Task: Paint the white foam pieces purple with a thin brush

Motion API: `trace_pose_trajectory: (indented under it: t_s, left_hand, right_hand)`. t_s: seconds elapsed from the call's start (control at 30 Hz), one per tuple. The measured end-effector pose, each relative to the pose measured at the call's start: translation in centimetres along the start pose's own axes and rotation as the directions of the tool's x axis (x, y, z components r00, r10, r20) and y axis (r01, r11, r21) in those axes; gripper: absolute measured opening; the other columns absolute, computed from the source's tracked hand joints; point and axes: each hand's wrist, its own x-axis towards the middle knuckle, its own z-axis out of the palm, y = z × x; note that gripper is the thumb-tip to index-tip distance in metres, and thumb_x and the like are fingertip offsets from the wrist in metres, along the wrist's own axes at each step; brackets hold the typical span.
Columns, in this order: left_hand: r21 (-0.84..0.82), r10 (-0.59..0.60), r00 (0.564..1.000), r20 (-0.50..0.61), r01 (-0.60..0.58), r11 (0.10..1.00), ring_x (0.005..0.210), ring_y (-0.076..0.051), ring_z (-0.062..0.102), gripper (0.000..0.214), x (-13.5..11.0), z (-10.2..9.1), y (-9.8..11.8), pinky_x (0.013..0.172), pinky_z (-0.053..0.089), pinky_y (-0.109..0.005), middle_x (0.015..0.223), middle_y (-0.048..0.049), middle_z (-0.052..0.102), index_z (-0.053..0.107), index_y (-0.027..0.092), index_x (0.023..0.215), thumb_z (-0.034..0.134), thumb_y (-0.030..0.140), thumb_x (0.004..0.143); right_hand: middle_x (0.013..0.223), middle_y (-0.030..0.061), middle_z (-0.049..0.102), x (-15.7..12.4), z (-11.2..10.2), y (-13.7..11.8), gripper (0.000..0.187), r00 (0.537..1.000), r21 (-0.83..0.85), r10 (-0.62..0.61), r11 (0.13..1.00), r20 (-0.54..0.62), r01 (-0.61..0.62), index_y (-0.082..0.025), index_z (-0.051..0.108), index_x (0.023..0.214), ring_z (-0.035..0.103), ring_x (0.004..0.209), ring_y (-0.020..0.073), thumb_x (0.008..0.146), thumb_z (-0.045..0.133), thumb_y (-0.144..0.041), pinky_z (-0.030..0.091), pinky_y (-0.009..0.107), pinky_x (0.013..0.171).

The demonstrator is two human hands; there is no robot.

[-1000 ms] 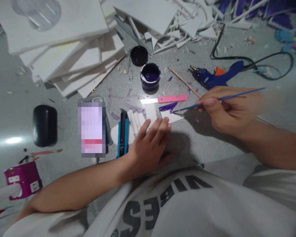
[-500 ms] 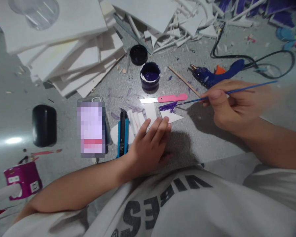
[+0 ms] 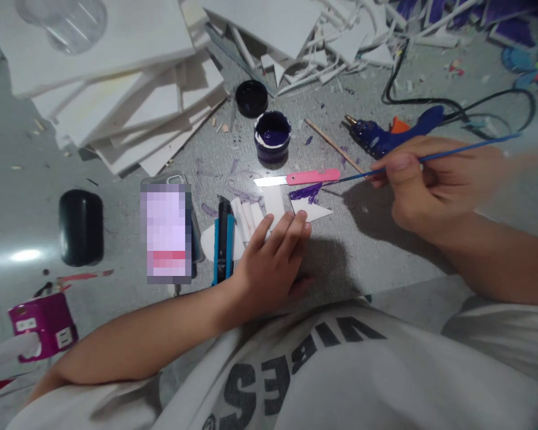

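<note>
A thin blue paintbrush is pinched in my right hand, with its tip close to a wet purple patch. That patch covers the upper left of a small white triangular piece. My left hand lies flat, fingers stretched out, and its fingertips press on the lower edge of the triangle. Other white strips lie beside and partly under those fingers. Just above the triangle is a pink-handled craft knife. An open jar of purple paint stands farther back, its black lid beside it.
A blue glue gun with a cord and a wooden stick lie near my right hand. A blue box cutter and a phone are left of my left hand. White sheets and offcuts crowd the back.
My right hand has shifted slightly to the right with the paintbrush, drawing its tip back a little along the purple patch. My left hand has stayed in place.
</note>
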Motion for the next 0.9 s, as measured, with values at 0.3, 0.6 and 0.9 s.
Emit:
trace_pose_trajectory:
  t_s: [0.3, 0.6, 0.9]
  left_hand:
    - [-0.023, -0.018, 0.999, 0.045, 0.019, 1.0, 0.17, -0.042, 0.063, 0.095, -0.1, 0.0, 0.1, 0.147, 0.04, -0.054, 0.187, -0.0276, 0.064, 0.063, 0.001, 0.179, 0.071, 0.07, 0.114]
    - [-0.009, -0.013, 0.999, 0.042, 0.013, 1.0, 0.169, -0.042, 0.064, 0.096, 0.0, 0.1, 0.1, 0.147, 0.039, -0.054, 0.187, -0.0268, 0.065, 0.063, 0.001, 0.178, 0.071, 0.071, 0.113]
    - [0.001, -0.003, 1.0, -0.002, 0.003, 1.0, 0.166, -0.042, 0.067, 0.093, 0.0, 0.1, 0.0, 0.144, 0.041, -0.054, 0.183, -0.028, 0.068, 0.066, -0.001, 0.174, 0.071, 0.07, 0.114]
  right_hand:
    - [0.084, 0.0005, 0.087, 0.0, 0.3, -0.1, 0.022, 0.973, 0.085, -0.223, 0.972, 0.062, 0.218, -0.023, 0.08, 0.097, 0.088, 0.079, 0.0168, 0.118, 0.074, -0.02, 0.061, 0.027, 0.063]
    - [0.082, 0.0026, 0.086, -0.3, 0.1, 0.4, 0.024, 0.978, 0.095, -0.206, 0.975, 0.02, 0.203, -0.022, 0.082, 0.098, 0.087, 0.076, 0.0174, 0.12, 0.073, -0.023, 0.064, 0.029, 0.067]
    - [0.085, -0.0021, 0.088, 0.7, 0.0, -0.2, 0.018, 0.934, 0.032, -0.336, 0.942, 0.118, 0.335, -0.026, 0.077, 0.102, 0.087, 0.076, 0.0169, 0.12, 0.074, -0.023, 0.06, 0.033, 0.064]
